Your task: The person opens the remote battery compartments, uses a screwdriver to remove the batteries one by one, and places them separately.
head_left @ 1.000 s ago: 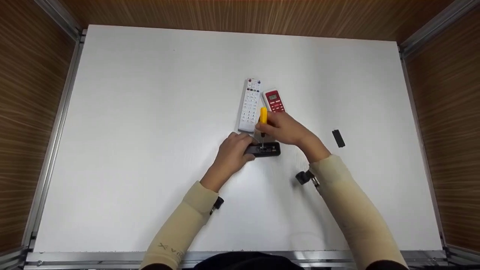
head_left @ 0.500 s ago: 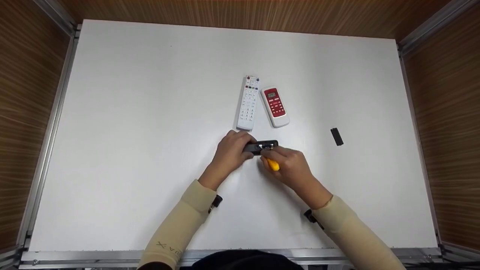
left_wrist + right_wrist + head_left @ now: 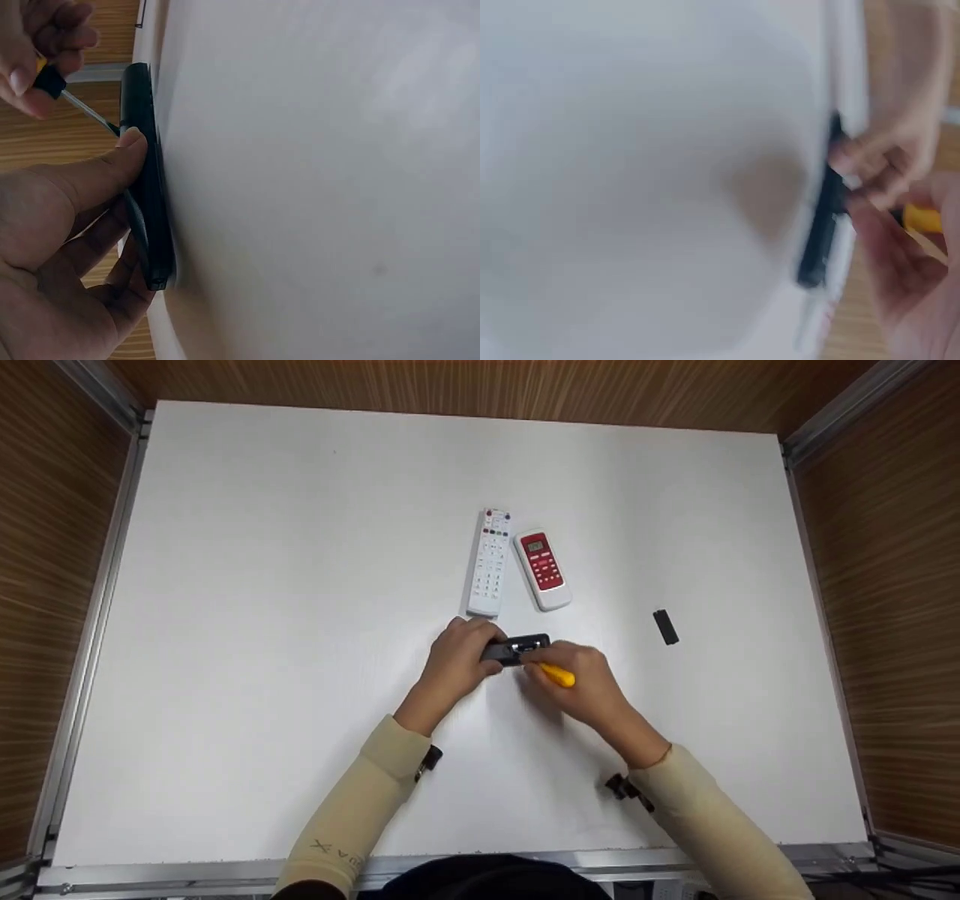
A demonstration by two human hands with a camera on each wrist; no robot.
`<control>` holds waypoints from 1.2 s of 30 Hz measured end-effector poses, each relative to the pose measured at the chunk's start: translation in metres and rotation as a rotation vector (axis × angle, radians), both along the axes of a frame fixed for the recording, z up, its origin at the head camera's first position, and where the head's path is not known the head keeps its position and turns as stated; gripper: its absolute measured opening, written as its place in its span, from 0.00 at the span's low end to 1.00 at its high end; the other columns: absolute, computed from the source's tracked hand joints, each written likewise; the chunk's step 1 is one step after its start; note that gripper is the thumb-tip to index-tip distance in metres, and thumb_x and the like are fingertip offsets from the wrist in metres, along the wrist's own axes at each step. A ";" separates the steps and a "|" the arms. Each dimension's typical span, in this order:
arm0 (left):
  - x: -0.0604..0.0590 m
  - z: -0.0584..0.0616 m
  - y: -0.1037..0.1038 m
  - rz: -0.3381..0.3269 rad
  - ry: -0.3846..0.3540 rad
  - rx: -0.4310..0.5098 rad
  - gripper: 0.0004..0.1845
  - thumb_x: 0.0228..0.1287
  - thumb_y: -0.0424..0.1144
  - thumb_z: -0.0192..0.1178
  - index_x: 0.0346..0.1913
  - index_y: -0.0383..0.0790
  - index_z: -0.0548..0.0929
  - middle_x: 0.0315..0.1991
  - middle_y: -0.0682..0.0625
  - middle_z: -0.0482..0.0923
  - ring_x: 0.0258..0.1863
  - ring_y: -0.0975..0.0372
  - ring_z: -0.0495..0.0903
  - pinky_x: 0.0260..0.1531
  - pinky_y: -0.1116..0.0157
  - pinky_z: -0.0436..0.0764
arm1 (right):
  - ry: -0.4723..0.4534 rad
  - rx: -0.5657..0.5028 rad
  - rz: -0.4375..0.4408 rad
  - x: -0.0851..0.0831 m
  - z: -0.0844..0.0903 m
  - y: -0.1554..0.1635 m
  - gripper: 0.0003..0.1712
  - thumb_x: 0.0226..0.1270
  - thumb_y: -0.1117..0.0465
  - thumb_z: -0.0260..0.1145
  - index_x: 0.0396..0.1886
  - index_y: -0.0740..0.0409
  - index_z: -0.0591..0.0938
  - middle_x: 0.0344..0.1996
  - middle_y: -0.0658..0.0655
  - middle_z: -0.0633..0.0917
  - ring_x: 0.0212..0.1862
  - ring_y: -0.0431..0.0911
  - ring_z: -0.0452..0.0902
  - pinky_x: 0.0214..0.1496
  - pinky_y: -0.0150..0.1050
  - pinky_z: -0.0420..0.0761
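My left hand (image 3: 457,658) grips one end of a black remote control (image 3: 492,652), thumb on the near edge and fingers on the far edge. Its battery compartment faces up, and something shiny like a battery shows inside. A screwdriver with a yellow handle (image 3: 558,674) is held in my right hand (image 3: 587,684), tilted low toward the compartment. In the left wrist view the screwdriver's metal shaft (image 3: 88,112) meets the upper face of the remote near the left thumb. The exact spot of its tip is hidden. The right wrist view is blurred.
Behind the hands lie a long white remote control (image 3: 490,562) and a white remote with a red face (image 3: 543,570). A small black battery cover (image 3: 665,627) is off to the right on the white table (image 3: 262,585). Wood-grain panels (image 3: 885,607) wall in the sides and back.
My right hand has come from above the remote to its near right side, and the screwdriver has swung from upright to low and tilted. My left hand stays on the remote.
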State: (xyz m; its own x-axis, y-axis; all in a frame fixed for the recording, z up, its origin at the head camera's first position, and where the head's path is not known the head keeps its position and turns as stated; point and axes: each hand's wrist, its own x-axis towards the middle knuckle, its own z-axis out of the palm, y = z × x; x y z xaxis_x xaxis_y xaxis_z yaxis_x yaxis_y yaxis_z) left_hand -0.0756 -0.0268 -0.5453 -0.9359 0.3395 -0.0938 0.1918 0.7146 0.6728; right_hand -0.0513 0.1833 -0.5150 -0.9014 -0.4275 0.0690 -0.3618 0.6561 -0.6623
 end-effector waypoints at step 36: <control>-0.001 -0.003 0.001 0.032 0.019 0.025 0.19 0.49 0.39 0.78 0.46 0.46 0.86 0.44 0.55 0.84 0.42 0.58 0.75 0.44 0.59 0.75 | 0.440 0.295 0.145 0.022 -0.021 0.000 0.12 0.64 0.70 0.67 0.40 0.53 0.74 0.40 0.56 0.79 0.35 0.49 0.83 0.28 0.41 0.83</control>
State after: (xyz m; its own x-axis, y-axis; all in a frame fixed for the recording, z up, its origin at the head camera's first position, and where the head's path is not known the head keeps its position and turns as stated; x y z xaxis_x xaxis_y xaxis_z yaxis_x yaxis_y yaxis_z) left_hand -0.0763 -0.0260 -0.5479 -0.9479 0.3111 -0.0682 0.1815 0.7036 0.6870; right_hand -0.0293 0.1831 -0.5358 -0.7449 -0.6033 0.2848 -0.6636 0.7140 -0.2232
